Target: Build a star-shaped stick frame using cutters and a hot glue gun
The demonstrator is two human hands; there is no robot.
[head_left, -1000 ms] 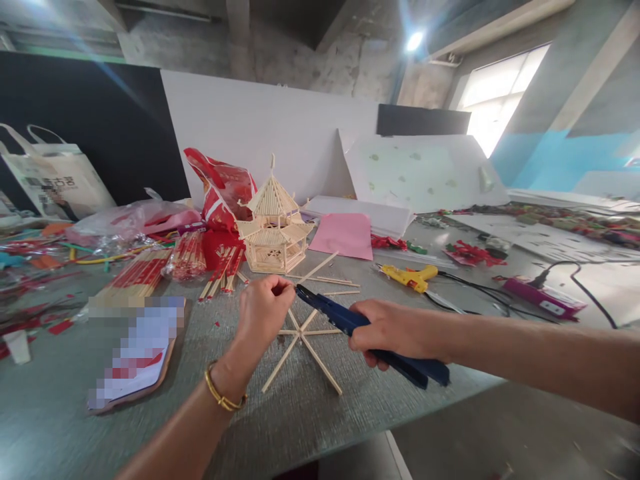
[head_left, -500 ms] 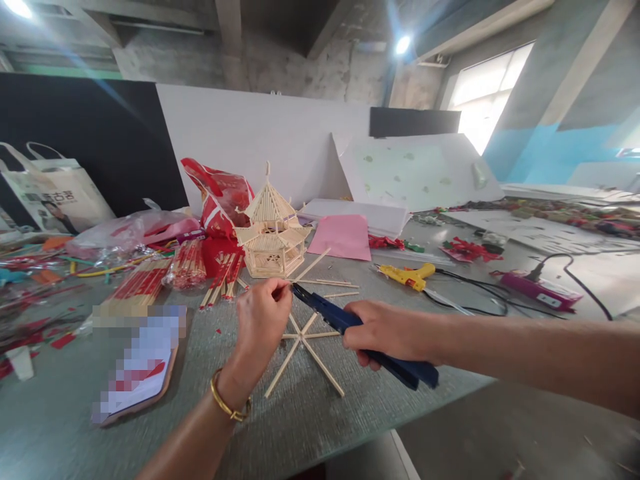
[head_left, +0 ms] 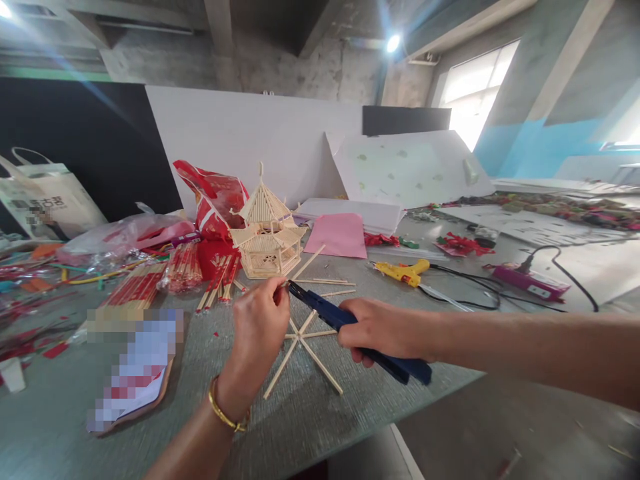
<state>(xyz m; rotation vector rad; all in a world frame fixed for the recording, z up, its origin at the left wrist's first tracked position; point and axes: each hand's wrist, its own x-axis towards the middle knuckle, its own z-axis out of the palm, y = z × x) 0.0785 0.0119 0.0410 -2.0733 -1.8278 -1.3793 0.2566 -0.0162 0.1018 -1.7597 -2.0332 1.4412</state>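
My left hand (head_left: 263, 317) is closed in a pinch just above the crossed sticks, with a gold bracelet at the wrist. What lies between its fingertips is too small and hidden to make out. Wrapped round a dark blue pliers-like hand tool (head_left: 323, 312) is my right hand (head_left: 367, 330). The tool's black jaw end meets the left fingertips, and its two handles stick out behind the right fist. Below both hands, several thin wooden sticks joined at the centre form a star (head_left: 299, 335) flat on the table. Loose sticks (head_left: 327, 281) lie just behind it.
Behind my hands stands a wooden-stick pagoda model (head_left: 269, 233). Bundled sticks (head_left: 183, 267) and a phone (head_left: 143, 373) lie left. To the right are a yellow glue gun (head_left: 403, 271), cables and a purple power strip (head_left: 530, 281). Pink paper (head_left: 337, 235) lies behind.
The whole view has shifted slightly, so things sit a little further left. Both hands and the tool keep nearly the same pose, jaw end at the left fingertips.
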